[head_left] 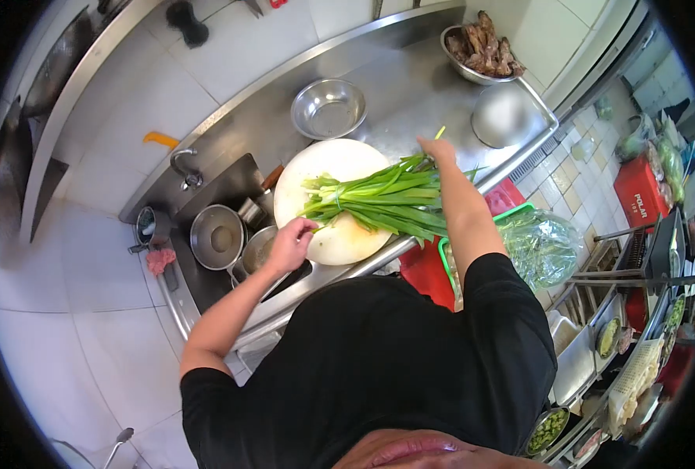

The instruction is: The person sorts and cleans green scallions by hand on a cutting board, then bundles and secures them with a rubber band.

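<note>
A bundle of green onions (394,195), tied with a band near its pale ends, lies across a round white cutting board (316,164). Its leaves reach past the board's right edge. My left hand (291,245) is closed beside the pale ends, fingertips curled together; what they pinch, if anything, is too small to make out. My right hand (438,150) is beyond the leaf tips over the steel counter, fingers mostly hidden and drawn together. A short yellow-green leaf piece (441,132) sticks out from it.
A steel bowl (328,109) stands behind the board, and a bowl of browned meat (484,51) at the back right. Left lies a sink (230,184) with pans and a faucet (187,172). A plastic bag of greens (543,246) sits in a green-rimmed basket to the right.
</note>
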The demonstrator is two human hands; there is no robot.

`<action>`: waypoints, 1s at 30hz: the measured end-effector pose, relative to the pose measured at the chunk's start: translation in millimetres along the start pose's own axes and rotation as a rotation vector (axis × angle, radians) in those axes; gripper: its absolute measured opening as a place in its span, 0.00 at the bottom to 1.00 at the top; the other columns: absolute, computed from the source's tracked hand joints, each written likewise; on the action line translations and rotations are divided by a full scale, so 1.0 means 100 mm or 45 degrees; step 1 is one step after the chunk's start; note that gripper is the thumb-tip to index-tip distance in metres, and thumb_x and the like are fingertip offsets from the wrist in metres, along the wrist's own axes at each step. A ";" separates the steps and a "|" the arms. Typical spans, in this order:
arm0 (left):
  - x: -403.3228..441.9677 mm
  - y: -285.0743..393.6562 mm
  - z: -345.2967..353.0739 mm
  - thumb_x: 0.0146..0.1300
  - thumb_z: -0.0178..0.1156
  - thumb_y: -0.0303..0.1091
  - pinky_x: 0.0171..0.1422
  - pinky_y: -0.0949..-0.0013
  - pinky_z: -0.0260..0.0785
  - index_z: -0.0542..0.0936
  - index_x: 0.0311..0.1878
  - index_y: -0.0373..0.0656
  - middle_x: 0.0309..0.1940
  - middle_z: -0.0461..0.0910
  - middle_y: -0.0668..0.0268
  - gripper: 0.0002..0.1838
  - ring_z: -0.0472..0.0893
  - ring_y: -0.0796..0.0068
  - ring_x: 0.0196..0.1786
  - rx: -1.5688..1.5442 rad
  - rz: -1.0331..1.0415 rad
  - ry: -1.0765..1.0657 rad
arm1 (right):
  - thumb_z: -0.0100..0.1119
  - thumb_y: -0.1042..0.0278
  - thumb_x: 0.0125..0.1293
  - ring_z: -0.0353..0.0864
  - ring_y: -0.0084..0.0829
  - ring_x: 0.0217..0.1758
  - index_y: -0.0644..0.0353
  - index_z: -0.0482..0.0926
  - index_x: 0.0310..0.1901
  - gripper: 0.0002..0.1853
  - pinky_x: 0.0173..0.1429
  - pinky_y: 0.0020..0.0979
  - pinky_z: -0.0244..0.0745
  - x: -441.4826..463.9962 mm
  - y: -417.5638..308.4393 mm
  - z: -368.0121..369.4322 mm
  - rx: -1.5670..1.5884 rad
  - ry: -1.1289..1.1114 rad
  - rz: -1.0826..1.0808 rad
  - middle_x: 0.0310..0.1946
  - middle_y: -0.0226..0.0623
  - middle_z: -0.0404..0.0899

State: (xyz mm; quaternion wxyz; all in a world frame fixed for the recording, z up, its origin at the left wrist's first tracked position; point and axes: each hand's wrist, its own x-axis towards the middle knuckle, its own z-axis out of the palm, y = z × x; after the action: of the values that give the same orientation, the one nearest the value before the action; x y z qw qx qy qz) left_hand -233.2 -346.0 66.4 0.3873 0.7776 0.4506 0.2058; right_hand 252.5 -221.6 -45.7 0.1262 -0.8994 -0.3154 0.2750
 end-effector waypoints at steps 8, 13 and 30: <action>0.12 0.32 0.46 0.68 0.59 0.22 0.46 0.63 0.76 0.82 0.48 0.38 0.38 0.81 0.57 0.08 0.83 0.61 0.41 0.008 0.132 0.034 | 0.73 0.46 0.59 0.80 0.42 0.69 0.53 0.83 0.63 0.32 0.68 0.46 0.77 0.02 -0.09 0.45 -0.138 -0.158 0.026 0.65 0.40 0.82; -0.10 0.16 0.36 0.68 0.60 0.22 0.45 0.62 0.75 0.82 0.46 0.39 0.39 0.80 0.55 0.07 0.83 0.58 0.40 0.060 0.091 -0.033 | 0.70 0.49 0.61 0.80 0.43 0.69 0.53 0.85 0.60 0.28 0.70 0.48 0.75 0.30 -0.04 0.48 -0.041 -0.119 0.051 0.65 0.39 0.82; -0.41 -0.72 -0.26 0.73 0.54 0.20 0.49 0.70 0.75 0.74 0.49 0.42 0.39 0.79 0.68 0.07 0.80 0.77 0.41 -0.695 -0.257 0.408 | 0.73 0.61 0.66 0.80 0.22 0.41 0.61 0.88 0.45 0.13 0.49 0.28 0.73 0.49 -0.60 -1.82 1.170 -0.031 -0.665 0.37 0.27 0.85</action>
State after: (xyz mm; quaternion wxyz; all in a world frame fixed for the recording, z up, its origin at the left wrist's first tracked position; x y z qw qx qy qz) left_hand -310.7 -348.8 26.8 0.5240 0.5542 0.5087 0.3993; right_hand 359.2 -153.7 106.5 0.5680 -0.6395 -0.3775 0.3547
